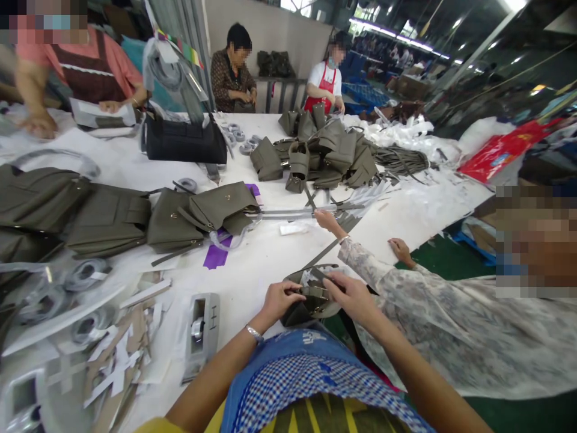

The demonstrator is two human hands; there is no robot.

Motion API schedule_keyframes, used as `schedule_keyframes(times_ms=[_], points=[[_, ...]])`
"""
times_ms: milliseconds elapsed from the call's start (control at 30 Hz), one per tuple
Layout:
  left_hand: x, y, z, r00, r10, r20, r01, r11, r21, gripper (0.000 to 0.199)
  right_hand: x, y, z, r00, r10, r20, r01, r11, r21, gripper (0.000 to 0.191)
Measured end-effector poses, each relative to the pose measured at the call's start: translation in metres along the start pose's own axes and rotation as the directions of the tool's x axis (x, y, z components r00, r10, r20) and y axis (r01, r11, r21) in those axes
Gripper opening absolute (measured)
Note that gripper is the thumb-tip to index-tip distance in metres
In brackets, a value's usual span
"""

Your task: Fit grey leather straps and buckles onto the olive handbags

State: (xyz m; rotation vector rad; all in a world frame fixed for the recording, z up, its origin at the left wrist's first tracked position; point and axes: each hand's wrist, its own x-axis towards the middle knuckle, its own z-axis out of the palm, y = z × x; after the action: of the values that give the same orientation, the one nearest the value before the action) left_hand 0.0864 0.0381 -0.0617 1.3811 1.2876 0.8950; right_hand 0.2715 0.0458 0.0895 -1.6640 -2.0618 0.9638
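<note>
An olive-green handbag (295,314) sits at the table edge right in front of my apron, its top facing me and white stuffing showing inside. My left hand (283,300) pinches the bag's rim on the left side, thumb against the fingers. On the right, my right hand (354,296) grips the bag's strap or flap near a small gold-coloured fitting. My fingers partly cover the bag's opening, so the exact part held is hard to make out. A flat olive strap (320,252) stretches from beside the bag toward a co-worker's hand (329,222).
Several olive handbags (110,219) line the left, near a purple piece (219,249). A tape dispenser (201,331) and paper strips (121,355) lie nearer. More bags (336,147) and a black bag (184,138) stand farther back. A co-worker's patterned sleeve (419,294) is close on my right.
</note>
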Motion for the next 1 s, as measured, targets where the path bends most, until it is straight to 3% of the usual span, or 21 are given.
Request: schedule_keyframes(times_ms=[67, 167, 267, 433, 633, 767, 867, 1000], points=[[0.0, -0.001, 0.002, 1.0, 0.004, -0.016, -0.004, 1.0, -0.002, 0.025, 0.0, 0.005, 0.016, 0.998, 0.028, 0.047, -0.019, 0.981, -0.196, 0.034], [-0.001, -0.002, 0.004, 0.999, 0.031, -0.018, -0.031, 1.0, 0.004, 0.025, 0.0, 0.011, 0.037, 0.992, 0.123, 0.023, -0.098, 0.882, -0.462, 0.035], [-0.004, -0.001, 0.004, 0.998, 0.057, -0.004, -0.057, 0.998, 0.014, 0.024, 0.002, 0.011, 0.047, 0.989, 0.148, 0.024, -0.104, 0.791, -0.603, 0.036], [-0.009, 0.001, 0.006, 0.994, 0.106, 0.039, -0.107, 0.994, 0.018, 0.025, 0.011, 0.006, 0.041, 0.97, 0.144, 0.195, -0.003, 0.812, -0.583, 0.036], [-0.012, 0.001, 0.007, 0.983, 0.167, 0.078, -0.173, 0.981, 0.084, 0.031, 0.043, 0.004, 0.026, 0.884, 0.203, 0.421, 0.053, 0.851, -0.522, 0.026], [-0.014, 0.0, 0.004, 0.982, 0.175, 0.076, -0.181, 0.98, 0.084, 0.03, 0.056, 0.011, 0.024, 0.837, 0.2, 0.509, 0.071, 0.883, -0.463, 0.024], [-0.014, 0.001, 0.002, 0.981, 0.176, 0.077, -0.183, 0.978, 0.097, 0.029, 0.05, 0.015, 0.027, 0.841, 0.181, 0.511, 0.077, 0.893, -0.443, 0.03], [-0.01, 0.003, 0.003, 0.976, 0.188, 0.105, -0.2, 0.973, 0.115, 0.025, 0.038, 0.014, 0.033, 0.891, 0.128, 0.435, 0.105, 0.874, -0.474, 0.037]])
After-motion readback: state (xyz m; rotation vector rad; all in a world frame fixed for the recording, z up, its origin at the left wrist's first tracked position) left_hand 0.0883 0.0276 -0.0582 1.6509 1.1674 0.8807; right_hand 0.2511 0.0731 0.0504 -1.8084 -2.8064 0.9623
